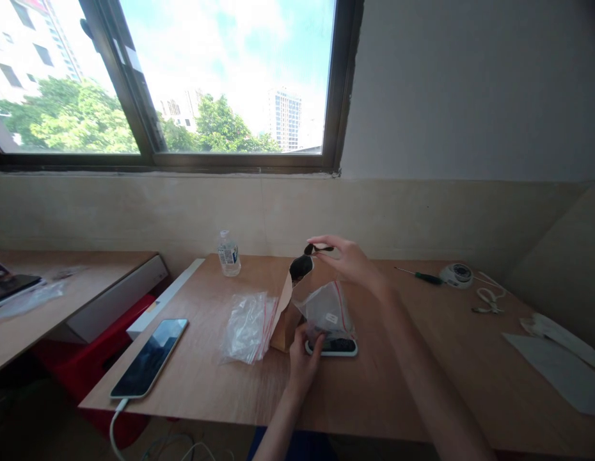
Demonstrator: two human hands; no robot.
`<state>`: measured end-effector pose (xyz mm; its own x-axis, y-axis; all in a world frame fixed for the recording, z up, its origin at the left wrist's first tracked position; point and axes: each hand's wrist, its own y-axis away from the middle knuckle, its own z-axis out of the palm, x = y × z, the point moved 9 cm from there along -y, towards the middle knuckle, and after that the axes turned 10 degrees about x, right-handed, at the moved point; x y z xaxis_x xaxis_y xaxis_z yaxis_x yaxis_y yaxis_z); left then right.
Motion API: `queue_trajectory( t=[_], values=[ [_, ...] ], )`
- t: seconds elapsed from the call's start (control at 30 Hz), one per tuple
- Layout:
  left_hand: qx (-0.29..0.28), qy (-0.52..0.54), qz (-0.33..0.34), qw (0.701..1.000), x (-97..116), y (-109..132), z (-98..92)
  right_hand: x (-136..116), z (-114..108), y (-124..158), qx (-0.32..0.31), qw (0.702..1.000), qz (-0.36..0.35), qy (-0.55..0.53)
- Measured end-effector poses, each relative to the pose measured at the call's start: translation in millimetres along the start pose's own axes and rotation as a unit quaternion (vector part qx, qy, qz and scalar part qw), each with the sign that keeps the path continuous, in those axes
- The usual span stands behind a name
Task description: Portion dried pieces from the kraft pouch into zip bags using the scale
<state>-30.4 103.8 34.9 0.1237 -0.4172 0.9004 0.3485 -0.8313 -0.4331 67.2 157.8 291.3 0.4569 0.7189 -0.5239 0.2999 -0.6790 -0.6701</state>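
Note:
My right hand is raised over the kraft paper bag, pinching a small dark spoon just above its mouth. The paper bag stands upright and open, and its inside looks dark. Lower down, my left hand grips a clear zip bag with a red seal line and a small white label. That bag lies over a flat device with a white rim and dark top. Left of the paper bag lies a stack of clear zip bags, also with red seal lines.
A water bottle stands near the wall. At left lies a phone with a white cable. To the right are a screwdriver, a white dome camera, a coiled cable and white sheets.

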Motion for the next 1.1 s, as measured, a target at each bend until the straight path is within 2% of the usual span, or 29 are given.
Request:
queue_trajectory(
  t=[0.1,0.2,0.33,0.4,0.53,0.67,0.77,0.97,1.03,1.1],
  values=[
    [0.011,0.008,-0.009,1.000,0,-1,-1.1,6,10,5,-0.028,1.000,-0.007,0.003],
    [0.007,0.007,-0.011,1.000,2,0,-0.5,14,-5,20,0.008,1.000,0.012,0.010],
    [-0.012,0.011,-0.011,1.000,2,1,2.3,28,-24,50,0.030,0.994,0.102,-0.020],
    [-0.017,0.014,-0.018,1.000,-1,1,2.8,30,-23,65,-0.002,0.988,0.145,-0.052],
    [-0.007,0.009,-0.030,0.999,-5,0,0.3,27,-8,93,-0.118,0.974,0.179,-0.075],
    [0.006,0.015,-0.030,0.999,-1,-2,-1.7,34,-10,109,-0.104,0.976,0.194,0.004],
    [0.005,0.013,-0.018,1.000,3,-3,-1.6,35,6,119,-0.136,0.970,0.201,-0.013],
    [0.013,0.004,-0.003,1.000,5,-3,-6.4,40,24,119,-0.064,0.980,0.189,-0.010],
    [0.013,0.003,0.002,1.000,7,-3,-7.2,47,29,120,-0.027,0.977,0.204,-0.059],
    [0.021,0.010,-0.005,1.000,6,-4,-8.5,58,30,124,0.036,0.962,0.232,-0.141]
  ],
)
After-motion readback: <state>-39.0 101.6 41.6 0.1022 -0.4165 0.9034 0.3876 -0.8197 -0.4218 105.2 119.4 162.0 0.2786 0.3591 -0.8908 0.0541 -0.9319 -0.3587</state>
